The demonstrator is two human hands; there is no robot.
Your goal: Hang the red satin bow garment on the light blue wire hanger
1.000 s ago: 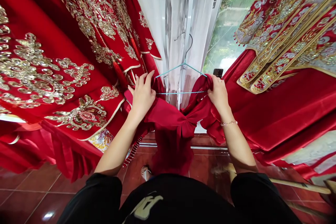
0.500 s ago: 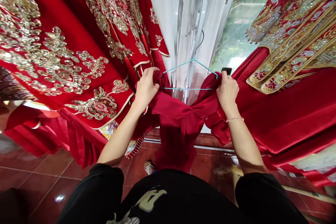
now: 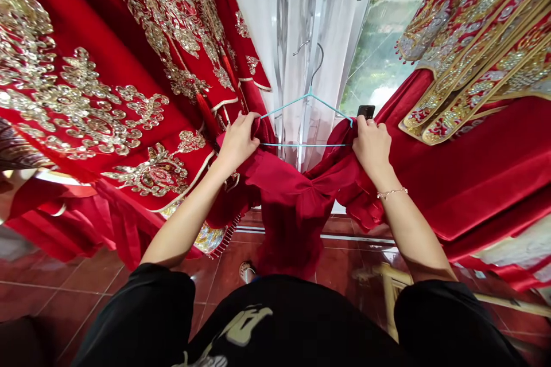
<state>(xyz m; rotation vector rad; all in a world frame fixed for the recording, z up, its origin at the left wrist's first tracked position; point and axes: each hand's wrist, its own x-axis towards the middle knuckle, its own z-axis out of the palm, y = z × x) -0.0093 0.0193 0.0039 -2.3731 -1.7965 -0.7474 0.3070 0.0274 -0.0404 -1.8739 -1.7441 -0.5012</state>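
Observation:
A plain red garment [image 3: 293, 206] hangs in folds between my two hands, below a light blue wire hanger [image 3: 306, 120]. My left hand [image 3: 237, 140] is closed on the red cloth at the hanger's left end. At the hanger's right end, my right hand [image 3: 371, 146] grips the cloth, a thin bracelet on its wrist. The hanger's hook points up in front of a white sheer curtain [image 3: 310, 40]. A small black object [image 3: 365, 110] shows just above my right hand.
Red robes with gold embroidery hang at the left [image 3: 107, 103] and the right [image 3: 477, 69]. A window [image 3: 387, 28] with greenery is behind the curtain. Below is a red tiled floor [image 3: 77, 281], with a pale wooden frame [image 3: 396, 292] at lower right.
My left hand went from fingers spread on the cloth to a closed grip at the hanger's left end. Both hands and the hanger rose slightly in view.

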